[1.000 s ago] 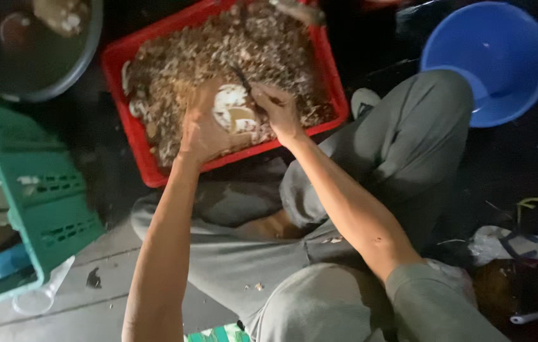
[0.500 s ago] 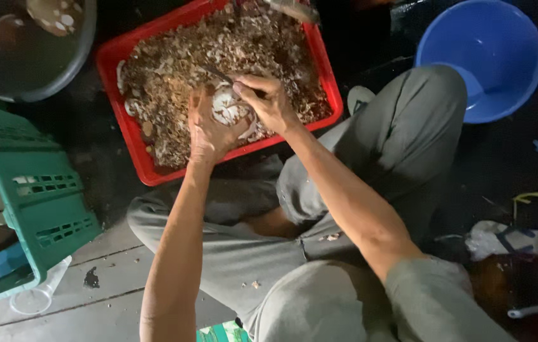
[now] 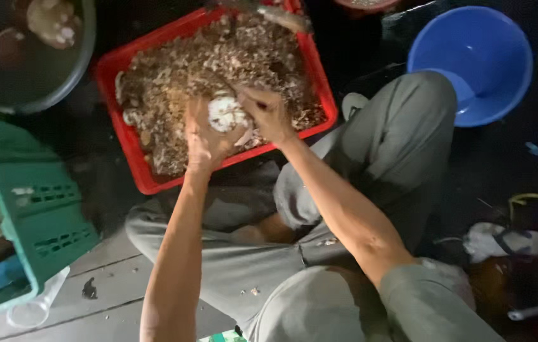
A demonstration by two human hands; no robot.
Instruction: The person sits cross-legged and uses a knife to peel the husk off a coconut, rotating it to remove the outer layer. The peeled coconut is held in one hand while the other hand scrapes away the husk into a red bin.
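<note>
Seated worker seen from above, legs folded in grey trousers [image 3: 370, 158] on a plank floor. A red plastic tray [image 3: 123, 136] lay in front of the knees, heaped with brownish shell-like scraps. A green slatted crate [image 3: 34, 209] stood to the person's left, a blue bucket [image 3: 471, 63] to the right, and a dark round basin [image 3: 60, 76] beyond the crate. A pale sandal [image 3: 503, 240] lay by the right knee.

Both arms reached over the near edge of the tray. The left hand [image 3: 205, 136] was cupped and partly closed around a pale shell [image 3: 224, 114], holding it just above the heap. The right hand [image 3: 269, 114] had its fingers bunched against the shell's upper right edge. In the dim, soft view it could not be told whether they gripped the shell, only pressed on it, or held a small tool.

The step in hand appeared to be the working of one shell between the two hands, over the tray. Further work on it would probably call for a firm left-hand hold and a careful, short pull or prise from the right.
</note>
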